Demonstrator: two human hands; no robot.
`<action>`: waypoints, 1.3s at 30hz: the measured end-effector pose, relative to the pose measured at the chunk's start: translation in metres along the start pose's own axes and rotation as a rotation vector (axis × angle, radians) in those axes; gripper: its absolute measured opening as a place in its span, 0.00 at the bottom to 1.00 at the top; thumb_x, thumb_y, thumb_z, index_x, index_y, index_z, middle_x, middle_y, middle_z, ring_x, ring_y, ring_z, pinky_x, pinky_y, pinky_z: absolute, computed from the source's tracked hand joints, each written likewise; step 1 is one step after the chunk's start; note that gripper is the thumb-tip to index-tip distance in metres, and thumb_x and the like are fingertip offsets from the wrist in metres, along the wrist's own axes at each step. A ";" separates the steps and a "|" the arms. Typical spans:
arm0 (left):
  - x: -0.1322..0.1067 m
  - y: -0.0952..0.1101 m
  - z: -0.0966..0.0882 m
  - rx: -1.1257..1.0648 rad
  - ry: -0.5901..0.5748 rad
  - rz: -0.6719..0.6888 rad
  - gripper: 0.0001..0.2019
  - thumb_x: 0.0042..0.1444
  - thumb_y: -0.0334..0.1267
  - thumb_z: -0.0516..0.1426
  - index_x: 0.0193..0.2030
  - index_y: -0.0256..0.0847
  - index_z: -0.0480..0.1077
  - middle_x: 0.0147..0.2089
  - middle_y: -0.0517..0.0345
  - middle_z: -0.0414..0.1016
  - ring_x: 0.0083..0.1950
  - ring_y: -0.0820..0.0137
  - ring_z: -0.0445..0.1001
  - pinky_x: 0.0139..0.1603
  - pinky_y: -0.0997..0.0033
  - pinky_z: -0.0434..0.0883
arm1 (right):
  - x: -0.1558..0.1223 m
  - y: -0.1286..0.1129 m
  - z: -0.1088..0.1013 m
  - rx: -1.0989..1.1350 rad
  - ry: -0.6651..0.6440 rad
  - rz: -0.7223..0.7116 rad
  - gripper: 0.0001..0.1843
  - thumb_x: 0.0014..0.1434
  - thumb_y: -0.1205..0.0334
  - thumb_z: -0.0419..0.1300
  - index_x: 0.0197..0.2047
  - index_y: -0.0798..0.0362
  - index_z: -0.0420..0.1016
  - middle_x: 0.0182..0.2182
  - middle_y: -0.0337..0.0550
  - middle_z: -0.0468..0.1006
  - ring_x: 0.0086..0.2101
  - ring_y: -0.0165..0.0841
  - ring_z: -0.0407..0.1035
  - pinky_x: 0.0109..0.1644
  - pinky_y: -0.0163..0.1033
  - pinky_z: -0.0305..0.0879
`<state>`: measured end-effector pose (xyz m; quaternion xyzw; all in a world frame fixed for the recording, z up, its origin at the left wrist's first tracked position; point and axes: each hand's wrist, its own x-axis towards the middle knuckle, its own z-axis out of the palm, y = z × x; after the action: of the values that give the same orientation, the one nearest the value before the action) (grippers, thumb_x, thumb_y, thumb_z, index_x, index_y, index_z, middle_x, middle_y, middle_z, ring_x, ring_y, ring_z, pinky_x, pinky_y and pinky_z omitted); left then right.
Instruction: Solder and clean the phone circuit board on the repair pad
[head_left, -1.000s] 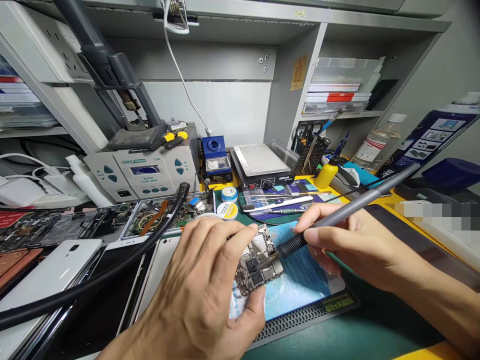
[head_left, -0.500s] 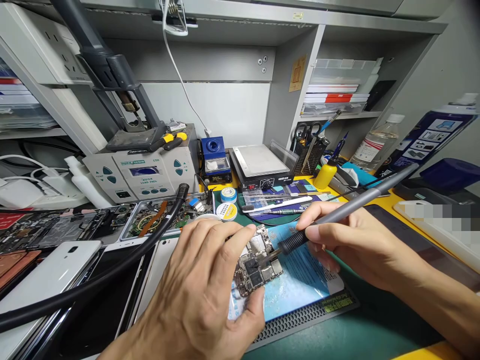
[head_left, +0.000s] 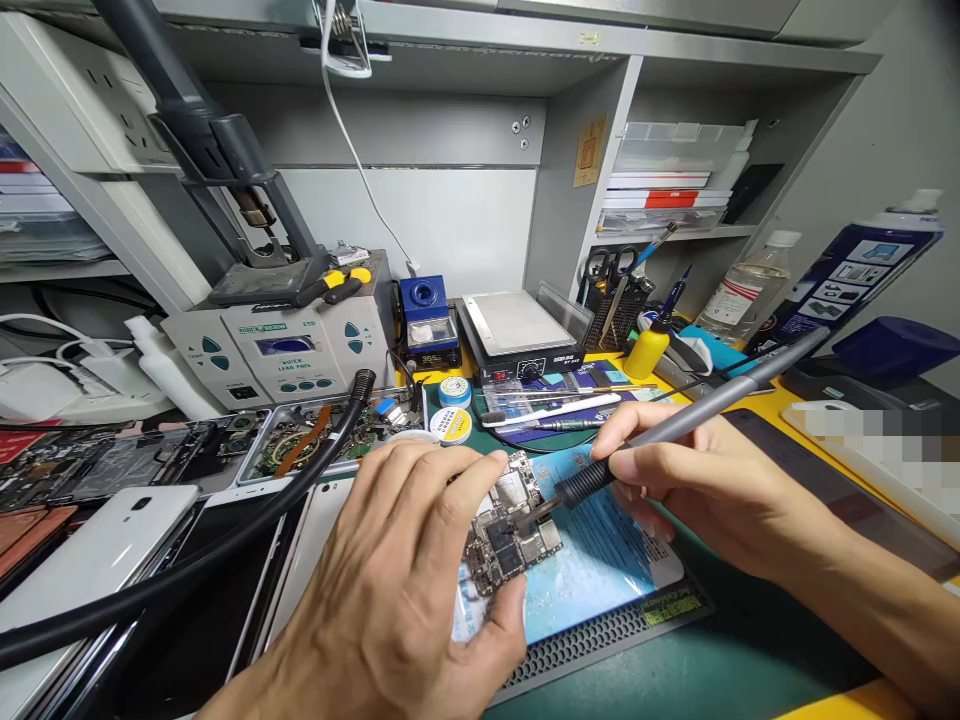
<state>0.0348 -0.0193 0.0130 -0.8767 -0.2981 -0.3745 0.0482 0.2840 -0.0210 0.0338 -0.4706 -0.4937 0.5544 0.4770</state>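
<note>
My left hand [head_left: 405,560] grips a small circuit board [head_left: 511,525] by its edges, thumb at the near side and fingers at the far side. Dark and silvery chips cover the board, and part of it is hidden behind my fingers. In my right hand [head_left: 675,465] is a soldering iron [head_left: 675,420], held like a pen and slanting down to the left. Its tip is over the middle of the board; whether it touches a chip I cannot tell. Beneath the board lies a light blue printed sheet [head_left: 592,570] on a grey honeycomb-patterned plate [head_left: 577,638].
A thick black hose [head_left: 262,530] crosses the left side above several phones [head_left: 97,560]. Behind stand a hot-air station [head_left: 285,345], a blue soldering station [head_left: 427,320] and a heating plate [head_left: 521,325]. A white brush [head_left: 555,408] and a yellow bottle [head_left: 646,350] are farther back.
The whole view has shifted very slightly. Both hands keep their grips, and the iron's tip stays over nearly the same part of the board.
</note>
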 end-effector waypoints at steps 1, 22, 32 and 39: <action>0.001 0.000 0.000 0.000 0.002 0.006 0.28 0.51 0.31 0.63 0.59 0.30 0.65 0.53 0.42 0.73 0.55 0.55 0.69 0.59 0.46 0.68 | 0.000 0.000 0.000 0.000 -0.002 0.000 0.03 0.50 0.65 0.66 0.31 0.52 0.81 0.17 0.37 0.70 0.17 0.30 0.63 0.17 0.31 0.58; -0.001 0.001 0.001 -0.021 0.014 -0.014 0.28 0.51 0.32 0.63 0.59 0.30 0.65 0.53 0.43 0.73 0.54 0.55 0.69 0.59 0.47 0.68 | -0.001 0.000 0.001 -0.003 -0.053 0.020 0.04 0.51 0.61 0.69 0.30 0.52 0.81 0.15 0.35 0.70 0.16 0.28 0.64 0.17 0.29 0.58; -0.001 0.001 0.001 -0.004 -0.004 -0.016 0.29 0.50 0.33 0.64 0.59 0.31 0.65 0.53 0.43 0.73 0.55 0.56 0.69 0.59 0.48 0.68 | -0.002 0.002 0.001 -0.026 -0.089 0.014 0.05 0.52 0.60 0.69 0.31 0.51 0.81 0.15 0.36 0.71 0.15 0.28 0.64 0.16 0.28 0.58; 0.000 0.000 0.000 -0.004 0.007 -0.003 0.28 0.50 0.32 0.64 0.59 0.30 0.66 0.53 0.43 0.74 0.54 0.56 0.70 0.59 0.48 0.68 | -0.003 0.002 0.000 -0.037 -0.082 -0.004 0.05 0.52 0.59 0.69 0.31 0.50 0.81 0.16 0.35 0.71 0.16 0.29 0.64 0.16 0.29 0.59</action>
<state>0.0347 -0.0193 0.0132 -0.8750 -0.2985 -0.3782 0.0471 0.2839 -0.0238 0.0315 -0.4553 -0.5240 0.5631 0.4484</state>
